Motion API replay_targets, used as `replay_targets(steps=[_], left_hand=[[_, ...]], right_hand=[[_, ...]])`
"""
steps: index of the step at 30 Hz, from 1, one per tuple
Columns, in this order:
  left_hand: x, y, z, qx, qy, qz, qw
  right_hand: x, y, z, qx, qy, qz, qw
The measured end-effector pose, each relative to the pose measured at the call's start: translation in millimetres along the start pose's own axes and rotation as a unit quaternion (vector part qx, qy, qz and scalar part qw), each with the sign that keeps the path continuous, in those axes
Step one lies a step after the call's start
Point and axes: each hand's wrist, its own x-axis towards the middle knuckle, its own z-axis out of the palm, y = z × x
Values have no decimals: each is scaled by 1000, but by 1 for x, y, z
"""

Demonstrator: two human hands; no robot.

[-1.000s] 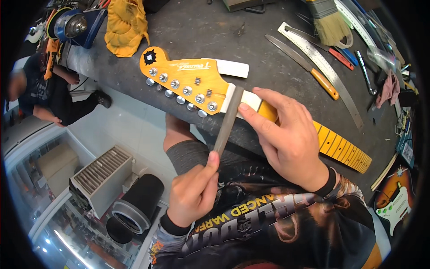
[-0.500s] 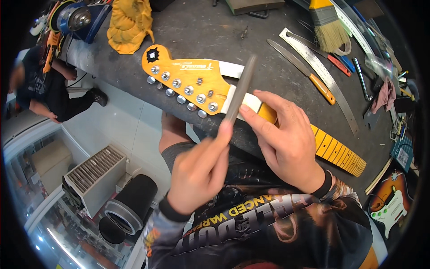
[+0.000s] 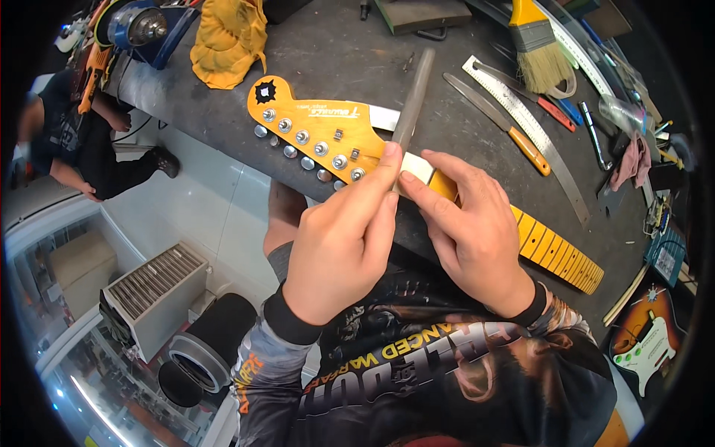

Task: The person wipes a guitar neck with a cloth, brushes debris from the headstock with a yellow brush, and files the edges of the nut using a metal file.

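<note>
A guitar neck lies slantwise along the near edge of the workbench, its amber headstock (image 3: 316, 119) at the left and its maple fretboard (image 3: 555, 248) running off to the right. White tape (image 3: 418, 167) covers the fretboard next to the nut end. My left hand (image 3: 339, 235) grips a long grey metal file (image 3: 415, 93), laid across the neck beside the tape and pointing away from me. The file's near end is hidden in my fingers. With thumb and fingers on either side, my right hand (image 3: 482, 235) holds the neck just right of the file.
A knife with an orange handle (image 3: 529, 151), a steel ruler (image 3: 514, 112) and a brush (image 3: 542, 56) lie at the right. A yellow cloth (image 3: 228, 45) rests at the back left. A sunburst guitar body (image 3: 646, 339) stands at far right; another person (image 3: 82, 141) sits at left.
My left hand has pushed the file forward, away from me, across the neck. My right hand keeps its hold on the neck. The whole view has shifted slightly.
</note>
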Motion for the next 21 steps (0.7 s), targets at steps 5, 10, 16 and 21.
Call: replay_targets(steps=[5,10,16,21], left_hand=[[-23,8,-34,-304,127,-92,940],[-30,-4,-35,-336,159,-120,921],[-48,-8,-13,-386,199,-138,890],[-57,-24,-3,-332,194,-114,916]], right_hand=[[0,-1,1,0,3,-16,1000],[13,-6,-5,3,-17,5,1000],[22,-5,-16,9,-20,39,999],[16,1,2,52,-11,23,998]])
